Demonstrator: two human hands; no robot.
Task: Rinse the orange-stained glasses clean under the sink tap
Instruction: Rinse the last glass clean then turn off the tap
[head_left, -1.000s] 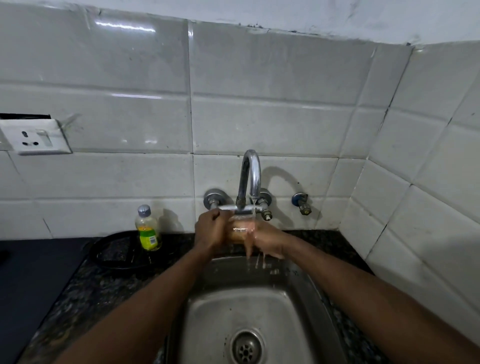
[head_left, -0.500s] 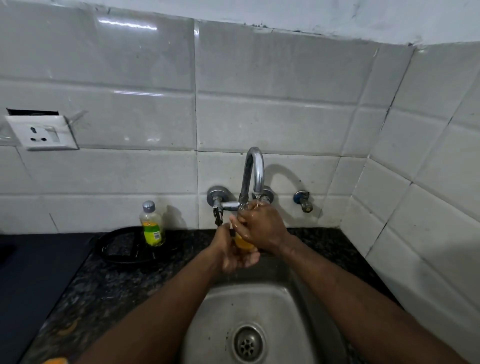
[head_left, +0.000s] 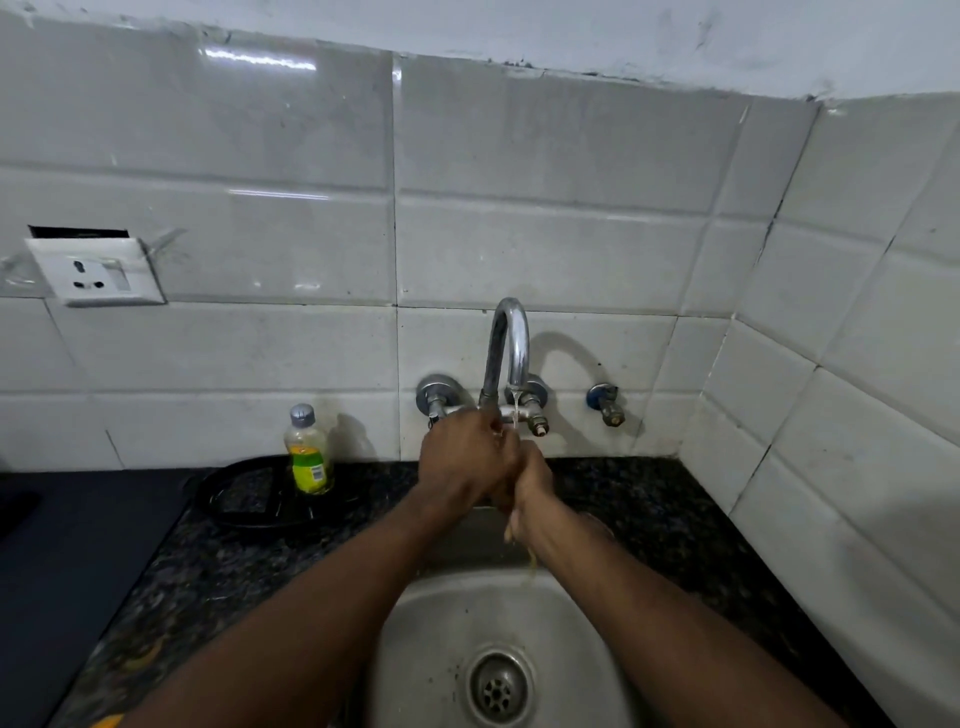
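Note:
Both my hands meet under the chrome tap (head_left: 511, 343), above the back edge of the steel sink (head_left: 431, 639). My left hand (head_left: 462, 460) is closed over the top and my right hand (head_left: 532, 480) grips from below and to the right. The glass is almost wholly hidden between them. A thin stream of water falls from the spout onto my hands. Yellow-orange tinted water (head_left: 522, 545) drips from under my right hand into the basin.
A small bottle with a green-yellow label (head_left: 309, 457) stands on a black round tray (head_left: 244, 499) left of the tap. The dark granite counter (head_left: 654, 514) surrounds the sink, with a black surface (head_left: 62, 551) at left. A side valve (head_left: 605, 402) and a wall socket (head_left: 96, 270) sit on the tiles.
My hands have swapped places on the glass: the left hand rose to the top under the spout and the right dropped below. The orange glass, visible earlier, is now covered.

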